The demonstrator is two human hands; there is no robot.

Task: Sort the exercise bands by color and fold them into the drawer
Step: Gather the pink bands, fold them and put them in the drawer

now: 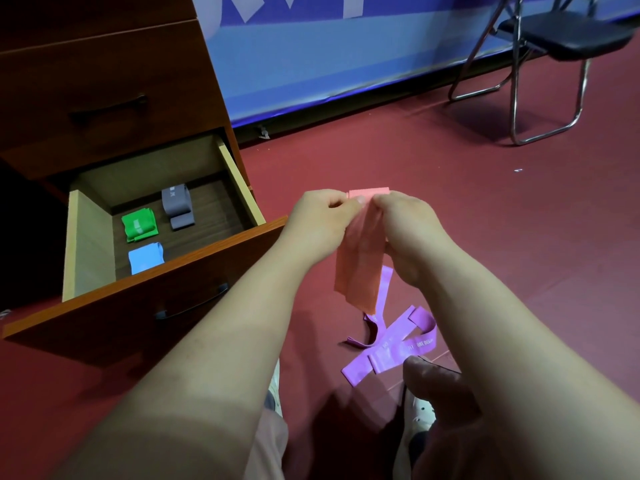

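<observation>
Right now the salmon-pink band (358,258) hangs in the air between my two hands, to the right of the open drawer and above the floor. My left hand (318,216) pinches its upper edge between thumb and forefinger, the other fingers curled in. My right hand (405,220) grips the same top fold from the other side, fingers bent round it. A short flap of the band stands up above my fingertips, and the rest drops down doubled over.

Just below its hanging end, the purple bands (391,344) lie loose and tangled on the red floor (450,168), with white lettering showing on one strip.

To my left the drawer (242,188) stands pulled out of the wooden cabinet (104,81). Inside it lie three folded bands, each apart from the others: a grey band (176,206) at the back, a green band (139,225) beside it to the left, and a blue band (145,257) nearest the drawer front.

Farther off, a black folding chair (554,36) stands by a blue banner (329,57) along the wall.
</observation>
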